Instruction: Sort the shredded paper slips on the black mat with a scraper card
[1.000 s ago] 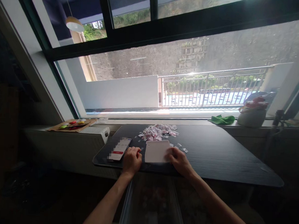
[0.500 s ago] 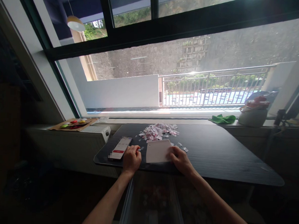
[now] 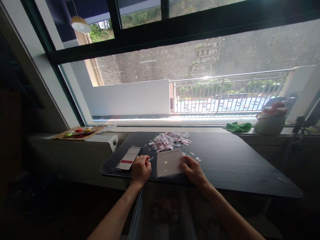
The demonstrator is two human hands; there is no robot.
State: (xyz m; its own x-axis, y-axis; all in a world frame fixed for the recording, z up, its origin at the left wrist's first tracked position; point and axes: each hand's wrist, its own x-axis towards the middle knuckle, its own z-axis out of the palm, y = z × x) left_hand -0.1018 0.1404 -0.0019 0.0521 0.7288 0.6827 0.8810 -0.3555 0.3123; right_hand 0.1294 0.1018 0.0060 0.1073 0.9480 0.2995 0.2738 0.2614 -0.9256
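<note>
My right hand (image 3: 194,169) grips the right edge of a flat whitish rectangular plate (image 3: 170,164) with a small dark dot near its upper left corner. The plate is held tilted over the front of the dark table. My left hand (image 3: 141,168) rests by the table's front edge with fingers curled together; whether something small is pinched in them is hidden. Just left of it lies a phone (image 3: 130,157) with a lit screen. Beyond the plate is a heap of small pale pink and white pieces (image 3: 169,140), with a few loose clear-looking bits (image 3: 195,157) nearer my right hand.
The dark tabletop (image 3: 235,163) stretches to the right. Below its front edge is a translucent bin (image 3: 163,213), its contents dim. A green cloth (image 3: 238,127) and a pale container (image 3: 271,120) stand on the sill. A brown board (image 3: 77,133) lies on the radiator (image 3: 102,141) at left.
The near edge of the plate has tipped slightly toward me, and bright spots now show on its face. My left hand has stayed in place.
</note>
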